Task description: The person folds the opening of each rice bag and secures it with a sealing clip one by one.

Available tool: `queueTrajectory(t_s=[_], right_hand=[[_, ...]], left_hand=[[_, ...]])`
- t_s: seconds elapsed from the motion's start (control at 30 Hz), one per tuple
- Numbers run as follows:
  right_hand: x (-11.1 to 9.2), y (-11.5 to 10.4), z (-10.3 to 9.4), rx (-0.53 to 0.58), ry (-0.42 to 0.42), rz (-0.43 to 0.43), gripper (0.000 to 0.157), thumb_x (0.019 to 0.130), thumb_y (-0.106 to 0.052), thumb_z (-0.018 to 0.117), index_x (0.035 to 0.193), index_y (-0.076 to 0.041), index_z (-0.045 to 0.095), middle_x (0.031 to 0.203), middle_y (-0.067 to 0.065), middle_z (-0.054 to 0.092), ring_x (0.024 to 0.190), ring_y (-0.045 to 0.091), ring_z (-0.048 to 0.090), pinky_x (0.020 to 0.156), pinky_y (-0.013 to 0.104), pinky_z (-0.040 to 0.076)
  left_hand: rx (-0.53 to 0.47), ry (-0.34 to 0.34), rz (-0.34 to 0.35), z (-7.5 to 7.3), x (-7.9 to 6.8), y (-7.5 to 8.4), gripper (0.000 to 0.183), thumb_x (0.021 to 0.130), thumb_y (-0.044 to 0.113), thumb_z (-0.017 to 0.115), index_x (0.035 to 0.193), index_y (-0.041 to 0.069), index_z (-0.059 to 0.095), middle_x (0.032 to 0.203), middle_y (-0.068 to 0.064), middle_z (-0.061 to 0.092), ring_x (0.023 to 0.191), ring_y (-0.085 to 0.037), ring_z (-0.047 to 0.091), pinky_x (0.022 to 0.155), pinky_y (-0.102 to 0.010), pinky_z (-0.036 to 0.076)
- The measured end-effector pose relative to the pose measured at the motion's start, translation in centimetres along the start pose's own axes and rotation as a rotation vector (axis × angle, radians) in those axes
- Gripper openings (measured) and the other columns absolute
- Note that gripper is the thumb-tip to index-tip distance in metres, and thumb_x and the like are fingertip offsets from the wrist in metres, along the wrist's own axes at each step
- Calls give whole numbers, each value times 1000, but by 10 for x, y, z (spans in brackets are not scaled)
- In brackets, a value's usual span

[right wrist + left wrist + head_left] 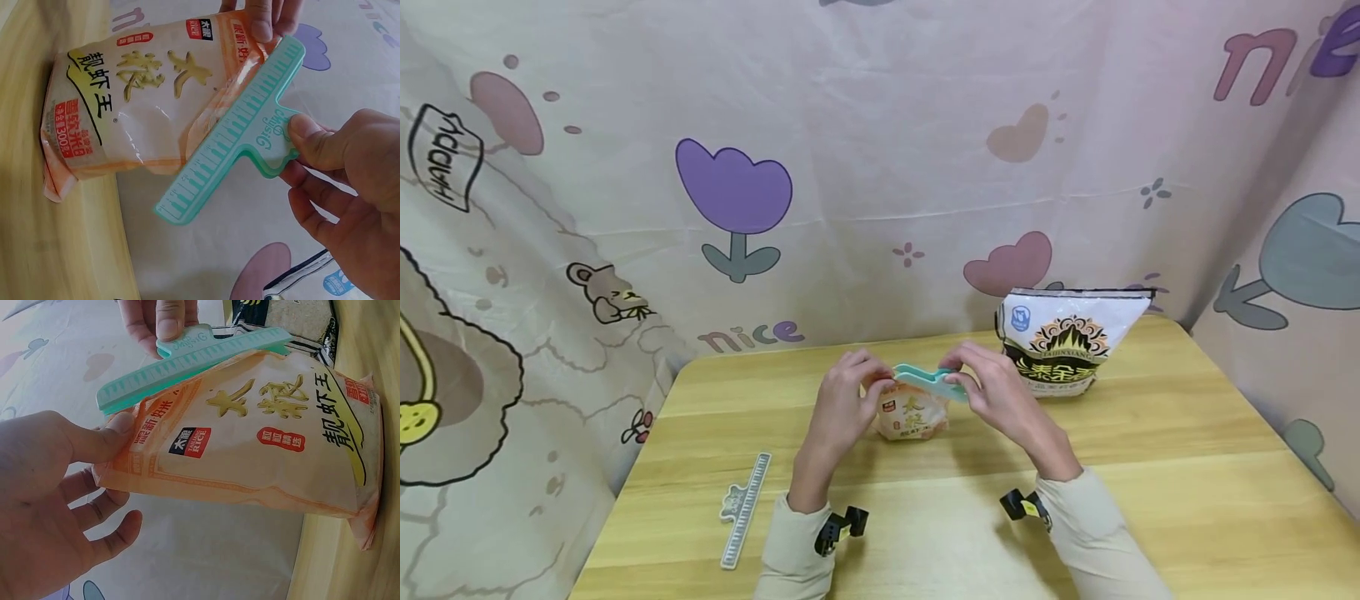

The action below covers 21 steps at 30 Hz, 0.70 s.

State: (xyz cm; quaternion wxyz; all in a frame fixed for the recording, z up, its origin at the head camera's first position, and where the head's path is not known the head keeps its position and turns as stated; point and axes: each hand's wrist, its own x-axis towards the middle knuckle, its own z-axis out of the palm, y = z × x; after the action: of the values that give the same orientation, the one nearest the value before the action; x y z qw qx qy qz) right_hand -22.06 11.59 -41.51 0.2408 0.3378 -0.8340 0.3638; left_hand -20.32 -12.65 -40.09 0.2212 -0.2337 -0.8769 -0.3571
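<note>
A small orange-and-white bag of rice [250, 437] stands on the table. My left hand [844, 402] pinches one top corner of it between thumb and fingers. My right hand [1000, 392] grips the handle of a mint-green sealing clip [231, 134] with thumb and fingers. The clip's long bar lies slantwise along the bag's top edge, one end close to my left fingertips. In the right wrist view the bar's other end sticks out past the bag's side.
Behind my right hand stands a larger white-and-black rice bag [1075, 342], folded flat along its top. A grey-white clip [747, 510] lies on the wooden table [1180, 500], left of my left forearm. A printed curtain [865, 167] hangs behind the table.
</note>
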Motion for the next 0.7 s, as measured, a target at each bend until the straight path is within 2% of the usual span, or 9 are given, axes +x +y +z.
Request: queueTrajectory(t_s=[0.27,0.43,0.7], right_hand=[[1,0,8,10,6,-5,17,87,2,78,99,-8,71,99,0,70,87,15,68,75,32,59],[0,0,12,-2,20,-5,15,88,-2,78,100,-8,71,96,0,69,84,13,67,72,31,58],[3,-4,15,-16,27,-24,14,89,-2,77,101,-6,71,98,2,70,85,16,69,72,29,59]], left_hand=[[-14,1,-38,-1,-1,-2,11,87,-3,79,94,4,75,92,-3,68,89,-20,63,82,-39,54],[-45,-11,-50,-6,-2,-4,10,91,-2,76,96,6,72,94,-3,65,86,-18,61,78,-39,56],[-72,30,-19,-11,0,-7,7,96,-1,69,94,5,69,94,-5,66,82,-17,60,74,-32,56]])
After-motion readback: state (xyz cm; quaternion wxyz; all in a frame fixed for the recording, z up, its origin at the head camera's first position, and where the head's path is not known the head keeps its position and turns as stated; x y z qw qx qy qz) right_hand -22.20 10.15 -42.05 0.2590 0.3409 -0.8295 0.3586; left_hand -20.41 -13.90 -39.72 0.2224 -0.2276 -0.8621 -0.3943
